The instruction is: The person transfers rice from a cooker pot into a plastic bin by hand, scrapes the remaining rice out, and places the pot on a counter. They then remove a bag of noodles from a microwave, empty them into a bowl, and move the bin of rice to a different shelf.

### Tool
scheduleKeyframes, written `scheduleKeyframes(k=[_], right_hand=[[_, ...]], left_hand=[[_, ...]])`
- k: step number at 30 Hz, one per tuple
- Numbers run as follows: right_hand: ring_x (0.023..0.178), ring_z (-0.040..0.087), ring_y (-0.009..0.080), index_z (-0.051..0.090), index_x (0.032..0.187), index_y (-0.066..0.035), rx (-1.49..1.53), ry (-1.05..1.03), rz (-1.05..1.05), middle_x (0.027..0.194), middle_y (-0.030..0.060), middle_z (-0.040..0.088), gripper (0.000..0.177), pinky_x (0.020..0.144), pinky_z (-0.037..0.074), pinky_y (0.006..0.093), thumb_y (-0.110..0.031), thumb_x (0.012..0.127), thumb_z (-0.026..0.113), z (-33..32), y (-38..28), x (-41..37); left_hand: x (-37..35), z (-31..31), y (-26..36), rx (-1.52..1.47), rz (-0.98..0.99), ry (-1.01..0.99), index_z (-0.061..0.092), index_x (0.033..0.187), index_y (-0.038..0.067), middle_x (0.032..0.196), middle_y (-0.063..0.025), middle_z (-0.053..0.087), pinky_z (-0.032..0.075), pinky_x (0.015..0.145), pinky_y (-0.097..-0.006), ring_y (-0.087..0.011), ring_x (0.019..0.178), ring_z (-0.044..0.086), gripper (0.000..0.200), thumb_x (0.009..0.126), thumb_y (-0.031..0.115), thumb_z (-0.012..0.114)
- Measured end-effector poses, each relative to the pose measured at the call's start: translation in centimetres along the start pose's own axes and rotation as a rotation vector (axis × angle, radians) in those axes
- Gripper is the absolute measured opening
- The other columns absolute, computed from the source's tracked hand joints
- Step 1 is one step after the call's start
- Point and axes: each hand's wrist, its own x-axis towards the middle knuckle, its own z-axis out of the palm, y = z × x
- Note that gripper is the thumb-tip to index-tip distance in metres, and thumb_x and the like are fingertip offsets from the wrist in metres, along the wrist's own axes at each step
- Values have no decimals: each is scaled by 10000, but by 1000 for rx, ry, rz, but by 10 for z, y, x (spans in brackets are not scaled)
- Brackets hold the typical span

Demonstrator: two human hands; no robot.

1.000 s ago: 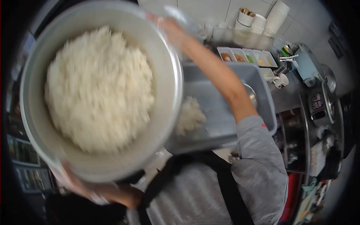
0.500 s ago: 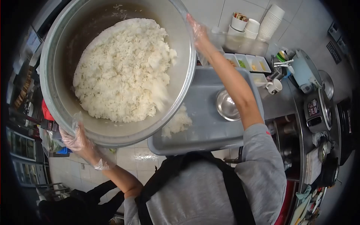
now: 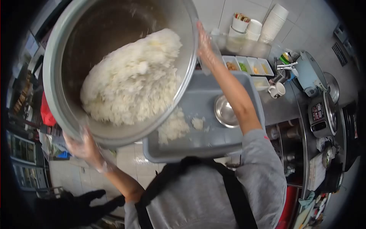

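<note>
Both hands are clamped on the rim of the tilted pot (image 3: 63, 49): the left hand (image 3: 88, 149) at its near left side, the right hand (image 3: 206, 45) at its right. The rice (image 3: 133, 80) lies inside the pot, between the hands and apart from both. Below, loose rice (image 3: 174, 128) sits by the near left corner of the grey tub (image 3: 198, 147); a metal bowl (image 3: 226, 111) rests toward its right edge.

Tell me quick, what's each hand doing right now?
Left hand: holding the big metal pot at its near, lower edge, in a clear glove.
Right hand: holding the pot's opposite side, also gloved.
</note>
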Motion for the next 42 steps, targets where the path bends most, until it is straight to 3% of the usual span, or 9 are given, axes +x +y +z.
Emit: scheduleKeyframes(k=[4, 7, 10, 13, 32, 35, 38, 40, 42], right_hand=[[1013, 515, 167, 468, 1210, -44, 146, -58, 193, 1199, 57, 502, 552, 902, 415, 328, -413, 813, 571, -8, 3, 16], [1027, 513, 183, 465, 1202, -51, 43, 35, 75, 1179, 63, 511, 569, 912, 416, 341, -447, 806, 564, -18, 20, 32], [1056, 499, 189, 458, 1195, -66, 144, -164, 204, 1174, 57, 508, 582, 919, 418, 346, -479, 797, 556, -18, 8, 19], [1077, 483, 270, 390, 1232, -48, 97, -96, 32, 1177, 138, 483, 672, 928, 410, 400, -537, 788, 519, -28, 21, 23], [1093, 447, 244, 390, 1240, -92, 192, 244, -225, 1222, 82, 444, 663, 932, 396, 384, -577, 795, 471, -73, -41, -69], [1071, 454, 227, 395, 1227, -86, 271, 279, -174, 1206, 68, 445, 603, 924, 397, 366, -531, 826, 462, -76, -63, -80], [1047, 462, 211, 402, 1215, -82, 246, 232, -229, 1177, 59, 455, 537, 894, 413, 345, -473, 851, 449, -88, -84, -81], [1026, 472, 205, 414, 1198, -81, -154, 265, -461, 1140, 55, 473, 507, 862, 430, 333, -452, 855, 445, -105, -78, -79], [984, 491, 186, 447, 1156, -89, 311, 377, -232, 1082, 50, 502, 470, 815, 455, 308, -443, 848, 461, -121, -74, -88]], left_hand=[[-2, 12, -4, -95, -13, -61, 467, 1126, -58, 1008, -99, 550, 410, 791, -255, -160, 861, 517, 415, 751, 54, 605], [0, 22, 10, -39, -39, -60, 476, 1113, -54, 982, -99, 560, 407, 777, -252, -155, 837, 515, 432, 734, 80, 638], [-2, 27, 22, -125, -78, -59, 484, 1091, -66, 956, -112, 575, 425, 759, -266, -171, 814, 534, 480, 688, 99, 685], [-7, 23, 15, -3, -13, -50, 491, 1083, -67, 952, -118, 582, 438, 756, -275, -175, 811, 544, 469, 685, 85, 687], [-58, 36, 33, -85, 18, -13, 556, 962, -53, 872, -103, 572, 436, 738, -269, -169, 790, 563, 332, 657, -30, 684], [-69, 41, 29, -371, -92, 12, 558, 948, -50, 870, -106, 578, 444, 727, -297, -187, 776, 571, 319, 685, 61, 700], [-71, 40, 25, -93, 184, -9, 550, 926, -45, 822, -108, 575, 446, 703, -330, -234, 771, 581, 348, 715, 193, 692], [-69, 46, 16, -3, 249, -13, 546, 903, -35, 786, -119, 568, 435, 678, -338, -271, 736, 572, 374, 719, 264, 677], [-81, 32, 19, 41, 277, -75, 526, 856, -19, 745, -123, 546, 417, 634, -345, -289, 683, 543, 353, 711, 269, 671]])
